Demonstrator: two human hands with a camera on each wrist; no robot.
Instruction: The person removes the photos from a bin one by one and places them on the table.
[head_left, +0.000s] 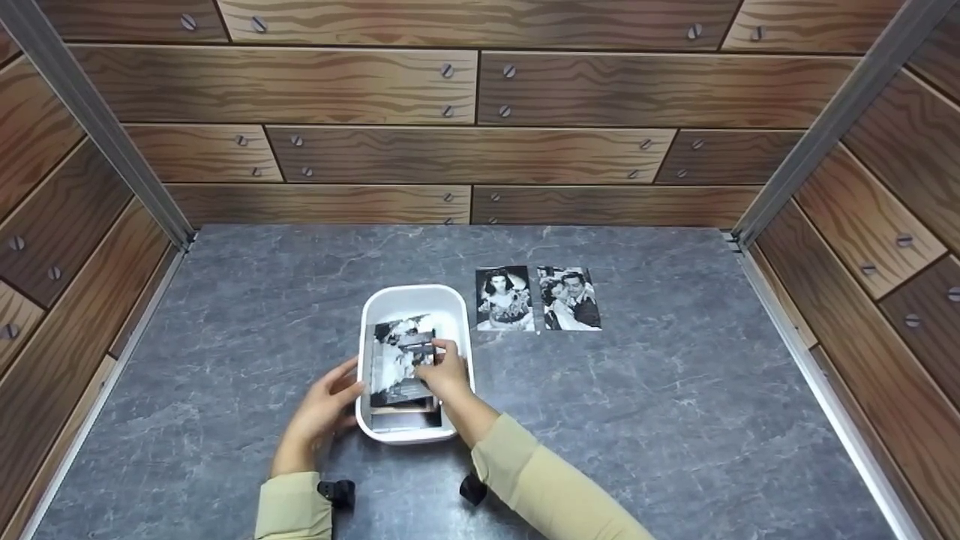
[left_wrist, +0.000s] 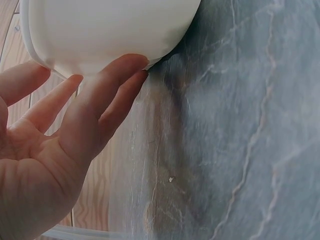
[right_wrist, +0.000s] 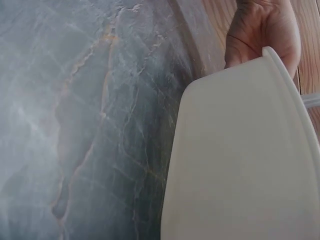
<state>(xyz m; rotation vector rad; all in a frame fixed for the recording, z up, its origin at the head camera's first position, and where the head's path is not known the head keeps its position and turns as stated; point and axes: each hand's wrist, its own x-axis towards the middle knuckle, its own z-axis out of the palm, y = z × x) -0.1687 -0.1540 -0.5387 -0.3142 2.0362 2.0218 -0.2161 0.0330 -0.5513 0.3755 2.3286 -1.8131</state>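
Observation:
A white tub (head_left: 415, 298) stands mid-table and holds a stack of black-and-white photos (head_left: 401, 360). My right hand (head_left: 439, 358) reaches in from the right and pinches the right edge of the top photo. My left hand (head_left: 346, 382) is open, with straight fingers against the tub's left wall. The left wrist view shows those fingers (left_wrist: 107, 95) touching the tub (left_wrist: 110, 30) near its base. In the right wrist view the tub's wall (right_wrist: 240, 160) fills the frame, hiding the photos. Two more photos (head_left: 504, 298) (head_left: 568, 298) lie side by side on the table, right of the tub.
The grey marbled tabletop (head_left: 675, 420) is closed in by wood-patterned walls (head_left: 465, 150) at the back and both sides. Metal rails (head_left: 810, 352) run along the side edges. The two laid-out photos sit a little behind the tub's right side.

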